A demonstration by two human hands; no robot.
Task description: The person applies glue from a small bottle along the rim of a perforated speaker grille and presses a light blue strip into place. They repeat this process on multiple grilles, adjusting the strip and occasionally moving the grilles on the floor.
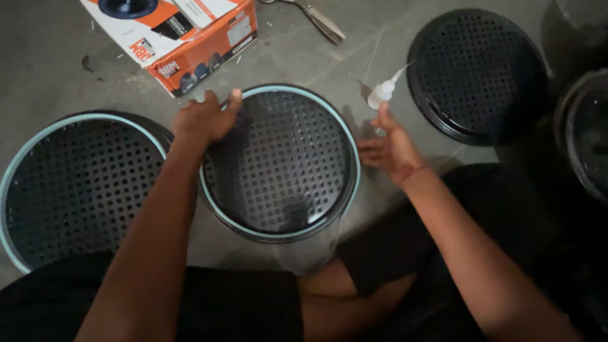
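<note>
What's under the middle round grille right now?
The middle grille lies flat on the grey floor, left hand gripping its rim. Through the holes only darkness shows; anything beneath is hidden.

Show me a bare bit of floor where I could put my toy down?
Bare floor lies left of the cardboard box, above the left grille. A smaller patch lies between the scissors and the middle grille. It is crowded around the right hand, glue bottle and right-side grille.

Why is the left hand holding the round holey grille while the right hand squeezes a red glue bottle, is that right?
Not quite: the small bottle is white, not red. The head view shows the right hand at it, while the left hand holds the rim of the round perforated grille.
</note>
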